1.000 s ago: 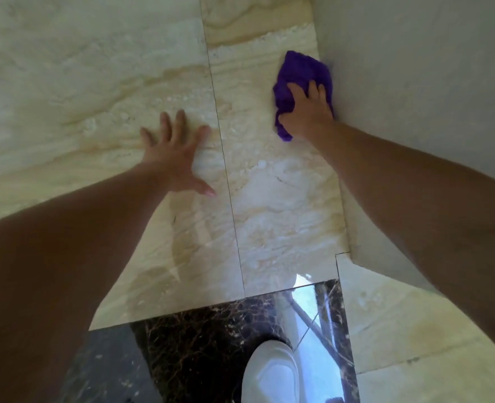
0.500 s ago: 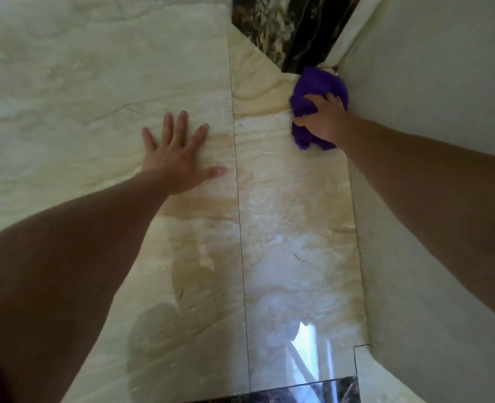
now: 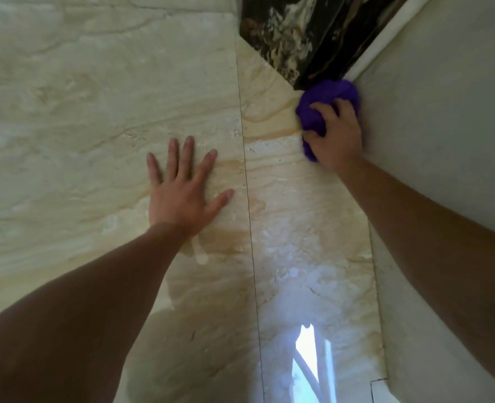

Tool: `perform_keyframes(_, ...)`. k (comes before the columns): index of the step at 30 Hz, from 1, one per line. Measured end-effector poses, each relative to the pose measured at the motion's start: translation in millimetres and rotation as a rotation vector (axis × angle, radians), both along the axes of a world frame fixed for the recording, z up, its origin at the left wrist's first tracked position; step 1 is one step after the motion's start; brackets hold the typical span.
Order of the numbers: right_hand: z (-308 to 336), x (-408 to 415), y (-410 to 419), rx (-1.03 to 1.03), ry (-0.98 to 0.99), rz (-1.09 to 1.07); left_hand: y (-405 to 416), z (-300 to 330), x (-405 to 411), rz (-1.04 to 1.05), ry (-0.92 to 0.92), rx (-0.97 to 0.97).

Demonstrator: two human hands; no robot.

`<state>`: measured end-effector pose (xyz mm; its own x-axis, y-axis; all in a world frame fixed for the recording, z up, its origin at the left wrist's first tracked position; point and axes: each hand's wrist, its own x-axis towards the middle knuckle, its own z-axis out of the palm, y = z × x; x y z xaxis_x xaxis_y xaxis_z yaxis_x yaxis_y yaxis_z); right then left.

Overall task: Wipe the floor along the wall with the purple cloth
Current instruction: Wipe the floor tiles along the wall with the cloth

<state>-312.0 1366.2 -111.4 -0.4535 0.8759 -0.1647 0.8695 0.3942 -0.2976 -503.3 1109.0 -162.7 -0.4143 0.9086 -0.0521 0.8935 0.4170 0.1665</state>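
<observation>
The bunched purple cloth (image 3: 324, 103) lies on the glossy beige marble floor (image 3: 292, 228), pressed into the seam where the floor meets the pale wall (image 3: 444, 112) on the right. My right hand (image 3: 337, 135) grips the cloth from above, fingers curled over it; the cloth's far edge touches a dark marble strip. My left hand (image 3: 182, 187) rests flat on the floor to the left of a tile joint, fingers spread, holding nothing.
A dark brown-black marble strip (image 3: 298, 39) runs diagonally at the top, beside a white trim edge. A thin tile joint (image 3: 247, 199) runs down the floor between my hands. A bright window reflection (image 3: 310, 362) shines near the bottom.
My right hand has pushed the cloth farther along the wall, up to the dark marble strip. My view has shifted forward; the left hand stays planted on the floor.
</observation>
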Motion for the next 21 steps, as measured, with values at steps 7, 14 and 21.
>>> perform_keyframes(7, -12.1, -38.9, -33.6, 0.032, 0.021, 0.215, -1.4, -4.1, -2.0, 0.014, -0.017, 0.032)
perform_keyframes(14, -12.0, -64.7, -28.0, 0.145, -0.161, 0.293, -1.5, -5.4, -2.4, 0.021, -0.008, 0.038)
perform_keyframes(21, -8.5, -151.4, 3.6, 0.011, -0.2, 0.462, 0.6, -5.5, -2.1, 0.022, -0.004, 0.026)
